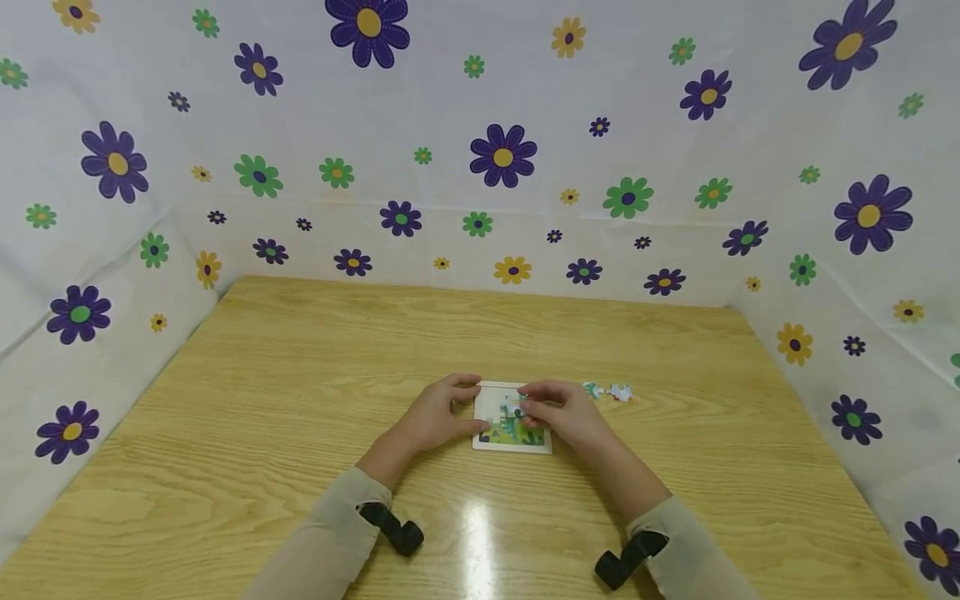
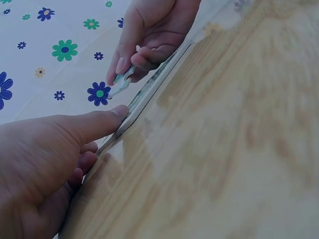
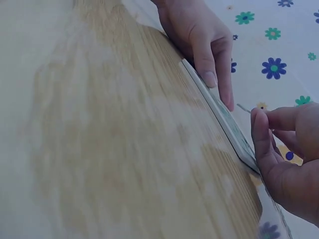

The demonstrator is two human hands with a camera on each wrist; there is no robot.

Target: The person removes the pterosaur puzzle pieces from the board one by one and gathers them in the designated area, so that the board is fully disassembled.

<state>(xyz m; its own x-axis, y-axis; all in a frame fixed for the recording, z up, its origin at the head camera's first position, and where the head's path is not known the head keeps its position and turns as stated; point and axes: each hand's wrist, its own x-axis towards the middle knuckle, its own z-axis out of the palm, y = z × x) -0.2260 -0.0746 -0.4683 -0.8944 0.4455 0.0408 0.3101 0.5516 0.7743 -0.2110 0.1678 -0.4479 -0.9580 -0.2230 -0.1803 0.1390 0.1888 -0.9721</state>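
A jigsaw puzzle tray (image 1: 512,449) with a pale raised rim lies on the table, its green lower part filled with pieces and its upper left bare. My left hand (image 1: 435,414) holds the tray by its left side, thumb on the rim in the left wrist view and fingers at the upper left corner. Over the tray's right half, my right hand (image 1: 567,414) pinches a small puzzle piece (image 2: 122,83) between thumb and fingers. That piece is tilted and raised off the tray in the left wrist view.
Two or so loose puzzle pieces (image 1: 619,392) lie on the wooden table (image 1: 337,350) just beyond my right hand. A white flower-print cloth (image 1: 420,108) stands as walls behind the table and at both sides. Each sleeve has a black wrist strap (image 1: 393,528).
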